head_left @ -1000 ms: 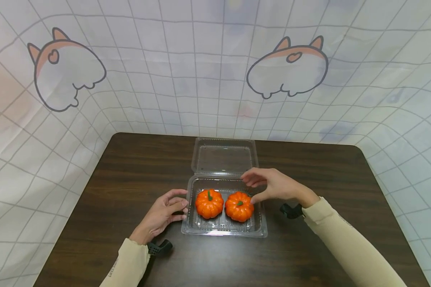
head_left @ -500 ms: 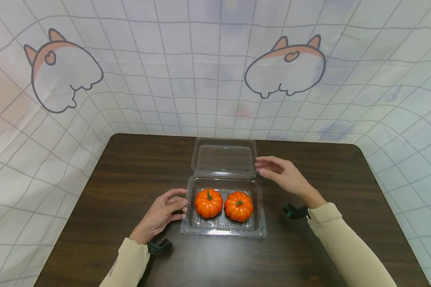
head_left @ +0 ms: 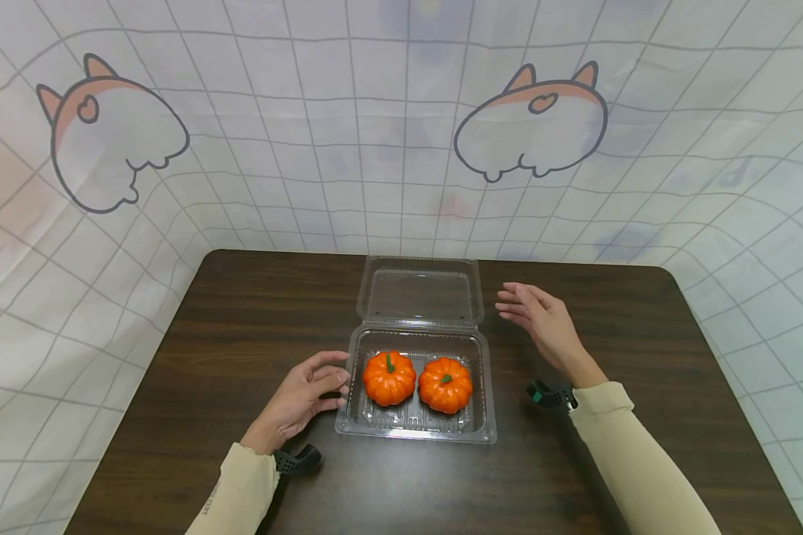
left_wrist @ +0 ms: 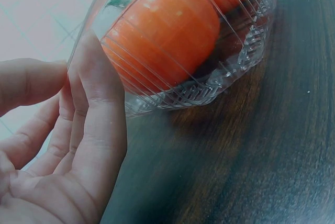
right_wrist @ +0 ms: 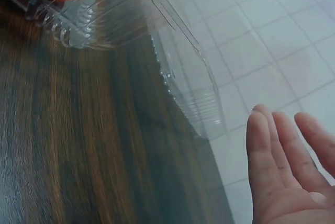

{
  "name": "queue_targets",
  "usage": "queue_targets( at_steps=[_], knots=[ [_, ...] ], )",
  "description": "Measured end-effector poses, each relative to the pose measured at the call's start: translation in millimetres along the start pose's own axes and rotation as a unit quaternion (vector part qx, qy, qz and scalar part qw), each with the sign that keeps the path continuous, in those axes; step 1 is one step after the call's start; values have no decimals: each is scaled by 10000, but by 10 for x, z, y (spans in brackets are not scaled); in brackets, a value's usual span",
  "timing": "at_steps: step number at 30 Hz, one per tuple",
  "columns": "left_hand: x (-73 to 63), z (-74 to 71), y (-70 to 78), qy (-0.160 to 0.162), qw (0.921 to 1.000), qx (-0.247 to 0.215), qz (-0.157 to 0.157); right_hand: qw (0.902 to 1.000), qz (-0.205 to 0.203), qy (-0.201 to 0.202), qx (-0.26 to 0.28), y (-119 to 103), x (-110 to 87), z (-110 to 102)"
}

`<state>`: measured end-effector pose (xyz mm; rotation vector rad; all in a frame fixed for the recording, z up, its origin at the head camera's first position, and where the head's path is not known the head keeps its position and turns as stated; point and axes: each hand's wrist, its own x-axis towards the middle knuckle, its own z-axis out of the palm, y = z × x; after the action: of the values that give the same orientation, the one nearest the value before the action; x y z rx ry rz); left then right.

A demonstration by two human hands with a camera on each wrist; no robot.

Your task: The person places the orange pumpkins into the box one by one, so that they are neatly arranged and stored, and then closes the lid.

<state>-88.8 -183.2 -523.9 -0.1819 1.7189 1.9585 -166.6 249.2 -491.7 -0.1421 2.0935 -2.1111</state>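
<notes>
A clear plastic clamshell container (head_left: 415,435) stands with its lid (head_left: 420,293) folded back flat behind it. Two small orange pumpkins with green stems sit side by side in its base, a left pumpkin (head_left: 389,379) and a right pumpkin (head_left: 445,386). My left hand (head_left: 301,397) pinches the base's left rim between thumb (left_wrist: 31,80) and fingers, as the left wrist view shows. To the right of the lid, my right hand (head_left: 542,323) is held apart from it, fingers fairly straight and holding nothing. The right wrist view has the same hand (right_wrist: 288,171) near the lid's edge.
The dark wooden table (head_left: 261,312) carries the container near its middle. A white grid-patterned cloth (head_left: 308,134) with cartoon animal drawings hangs behind and at the sides. Each wrist wears a black strap, such as the left strap (head_left: 297,461).
My right hand has left the right pumpkin and moved back and rightward, past the container's edge to beside the lid. The left hand keeps its place at the rim.
</notes>
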Motion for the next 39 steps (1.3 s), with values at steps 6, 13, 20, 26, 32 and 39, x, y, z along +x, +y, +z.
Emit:
queue_targets(
  at_steps=[6,13,20,26,32,39],
  knots=[
    [-4,-11,-1,-63,10000,-52,20,9977,508,39,457,72,51,24],
    [4,-24,-18,-80,9999,-33,58,9936,878,-25,708,189,133,48],
    [-1,-24,-18,-59,9999,-97,52,9888,1201,-294,832,239,220,64],
    [6,-20,-14,-59,9999,-67,54,9841,1271,-591,1094,252,308,80],
    [13,-13,-19,-8,10000,-14,25,9788,1423,-677,1309,274,367,92],
    [27,-25,-23,-45,10000,-14,38,9711,1574,-839,1588,293,430,88]
  ],
)
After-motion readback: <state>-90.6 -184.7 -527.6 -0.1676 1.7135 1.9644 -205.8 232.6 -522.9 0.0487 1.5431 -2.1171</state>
